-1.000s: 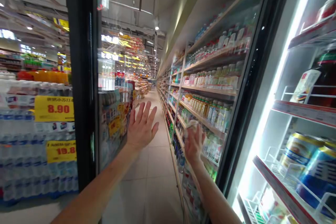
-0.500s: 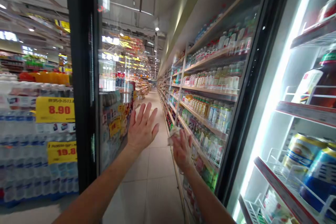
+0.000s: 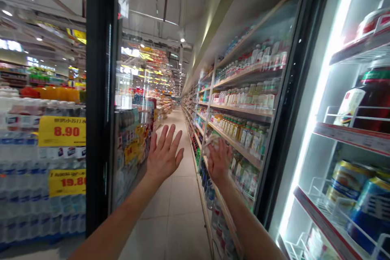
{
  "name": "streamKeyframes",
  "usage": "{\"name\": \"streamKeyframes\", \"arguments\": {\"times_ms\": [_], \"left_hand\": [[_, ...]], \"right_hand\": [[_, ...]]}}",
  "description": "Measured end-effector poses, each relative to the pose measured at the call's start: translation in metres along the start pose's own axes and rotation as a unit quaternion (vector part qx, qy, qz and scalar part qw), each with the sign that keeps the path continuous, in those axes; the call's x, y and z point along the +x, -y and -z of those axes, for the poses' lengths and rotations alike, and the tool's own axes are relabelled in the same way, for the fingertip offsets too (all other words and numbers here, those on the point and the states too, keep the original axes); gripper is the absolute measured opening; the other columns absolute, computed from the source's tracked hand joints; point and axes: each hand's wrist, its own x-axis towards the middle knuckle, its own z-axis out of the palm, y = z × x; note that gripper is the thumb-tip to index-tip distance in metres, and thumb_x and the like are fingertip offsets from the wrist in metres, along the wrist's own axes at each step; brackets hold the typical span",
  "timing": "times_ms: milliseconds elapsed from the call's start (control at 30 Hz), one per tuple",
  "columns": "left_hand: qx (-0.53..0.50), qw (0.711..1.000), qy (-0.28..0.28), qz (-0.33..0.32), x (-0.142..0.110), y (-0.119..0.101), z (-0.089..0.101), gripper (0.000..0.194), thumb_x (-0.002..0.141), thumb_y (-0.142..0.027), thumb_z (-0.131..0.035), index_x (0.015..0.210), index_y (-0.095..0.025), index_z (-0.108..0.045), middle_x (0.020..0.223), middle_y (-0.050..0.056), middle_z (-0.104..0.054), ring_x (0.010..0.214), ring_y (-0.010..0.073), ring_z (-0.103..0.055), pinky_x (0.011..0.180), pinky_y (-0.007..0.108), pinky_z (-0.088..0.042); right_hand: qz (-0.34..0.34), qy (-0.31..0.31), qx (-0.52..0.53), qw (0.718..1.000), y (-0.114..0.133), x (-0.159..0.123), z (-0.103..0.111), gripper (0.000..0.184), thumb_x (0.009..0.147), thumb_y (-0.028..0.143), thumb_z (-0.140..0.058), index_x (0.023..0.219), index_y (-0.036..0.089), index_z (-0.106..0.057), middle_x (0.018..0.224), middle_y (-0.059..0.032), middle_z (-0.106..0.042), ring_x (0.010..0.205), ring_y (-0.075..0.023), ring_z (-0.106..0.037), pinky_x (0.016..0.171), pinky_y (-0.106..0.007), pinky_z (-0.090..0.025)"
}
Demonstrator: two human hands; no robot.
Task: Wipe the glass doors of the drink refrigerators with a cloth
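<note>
My left hand is raised with its fingers spread, palm flat toward the glass door, and seems to rest on the pane. To its right, my right hand presses a pale, crumpled cloth to the same glass. Part of the cloth shows above and left of the fingers; the rest is hidden beneath them. A black frame edges the door on the left. Through the glass, or mirrored in it, I see shelves of bottles and a tiled aisle.
On the right stands a lit cooler with wire-fronted shelves, holding cans and a dark bottle. Stacked bottled drinks with yellow price signs stand left of the door. Tiled floor runs ahead.
My right hand and the cloth have shifted slightly right and up across the glass. My left hand stays nearly in place. The view has moved a little.
</note>
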Motion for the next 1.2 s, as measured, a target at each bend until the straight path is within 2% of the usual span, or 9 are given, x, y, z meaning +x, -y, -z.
{"name": "streamKeyframes", "arguments": {"times_ms": [200,300,467,533,733,900,1033,1100,1200], "left_hand": [[-0.007,1.000,-0.002,0.004,0.000,-0.001,0.001,0.062,0.083,-0.032,-0.049,0.139,-0.022,-0.025,0.142,0.010,-0.030,0.136,0.0229,-0.018,0.111,0.045,-0.011],[-0.007,1.000,-0.004,0.004,0.000,-0.001,0.001,0.062,0.083,-0.032,-0.049,0.139,-0.022,-0.025,0.142,0.010,-0.031,0.135,0.0228,-0.019,0.111,0.045,-0.012],[-0.006,1.000,-0.008,0.002,0.000,0.001,0.001,0.061,0.083,-0.032,-0.049,0.139,-0.023,-0.026,0.141,0.010,-0.033,0.134,0.0233,-0.023,0.110,0.045,-0.014],[-0.005,1.000,-0.009,0.004,0.000,0.001,0.002,0.061,0.083,-0.032,-0.050,0.138,-0.022,-0.027,0.141,0.010,-0.034,0.134,0.0231,-0.023,0.110,0.045,-0.015],[-0.005,1.000,-0.013,0.010,0.001,-0.002,0.005,0.058,0.083,-0.032,-0.050,0.136,-0.022,-0.032,0.140,0.009,-0.036,0.134,0.0223,-0.023,0.111,0.043,-0.012],[-0.010,1.000,-0.015,0.008,0.001,0.000,0.004,0.057,0.082,-0.033,-0.050,0.135,-0.021,-0.034,0.139,0.009,-0.037,0.134,0.0224,-0.024,0.111,0.043,-0.013],[-0.012,1.000,-0.016,0.002,0.001,0.003,0.003,0.054,0.083,-0.033,-0.049,0.134,-0.020,-0.036,0.140,0.010,-0.037,0.134,0.0231,-0.024,0.110,0.043,-0.014],[-0.010,1.000,-0.015,0.003,0.001,0.004,0.003,0.053,0.083,-0.034,-0.049,0.133,-0.020,-0.038,0.139,0.010,-0.037,0.134,0.0229,-0.024,0.110,0.043,-0.014],[-0.006,1.000,-0.014,0.005,0.002,0.004,0.004,0.051,0.083,-0.034,-0.049,0.132,-0.020,-0.040,0.139,0.009,-0.037,0.135,0.0220,-0.023,0.111,0.042,-0.013]], "right_hand": [[-0.306,-0.158,-0.038,0.938,-0.095,0.049,0.018,0.050,0.086,0.027,-0.031,0.131,0.010,-0.041,0.141,-0.0208,-0.031,0.133,-0.0302,-0.025,0.102,-0.057,-0.026],[-0.223,-0.129,-0.020,0.966,-0.053,0.070,0.009,0.047,0.086,0.026,-0.032,0.131,0.015,-0.043,0.144,-0.0167,-0.028,0.134,-0.0281,-0.024,0.103,-0.054,-0.025],[0.101,0.014,0.019,0.995,0.019,0.064,-0.003,0.042,0.084,0.019,-0.040,0.124,0.026,-0.050,0.143,-0.0074,-0.033,0.134,-0.0225,-0.025,0.107,-0.047,-0.023],[0.081,-0.005,0.009,0.997,-0.005,0.067,0.003,0.042,0.084,0.020,-0.039,0.124,0.026,-0.050,0.142,-0.0084,-0.036,0.133,-0.0228,-0.027,0.106,-0.048,-0.023],[-0.305,-0.171,-0.031,0.936,-0.106,0.140,0.026,0.050,0.083,0.023,-0.032,0.130,0.010,-0.043,0.141,-0.0211,-0.031,0.133,-0.0312,-0.026,0.101,-0.056,-0.026],[-0.053,-0.081,-0.004,0.995,-0.014,0.172,0.003,0.046,0.086,0.022,-0.033,0.130,0.018,-0.043,0.145,-0.0132,-0.028,0.135,-0.0264,-0.023,0.105,-0.052,-0.022],[0.163,0.021,0.001,0.986,0.049,0.161,-0.011,0.043,0.084,0.021,-0.042,0.126,0.030,-0.046,0.143,-0.0028,-0.035,0.135,-0.0188,-0.023,0.108,-0.043,-0.021],[0.151,0.017,-0.011,0.988,0.035,0.163,-0.008,0.043,0.085,0.020,-0.040,0.127,0.028,-0.046,0.143,-0.0047,-0.034,0.134,-0.0198,-0.024,0.108,-0.045,-0.021],[-0.063,-0.076,-0.024,0.995,-0.018,0.187,0.005,0.045,0.086,0.022,-0.033,0.131,0.023,-0.042,0.144,-0.0096,-0.031,0.133,-0.0240,-0.026,0.104,-0.052,-0.024]]}}
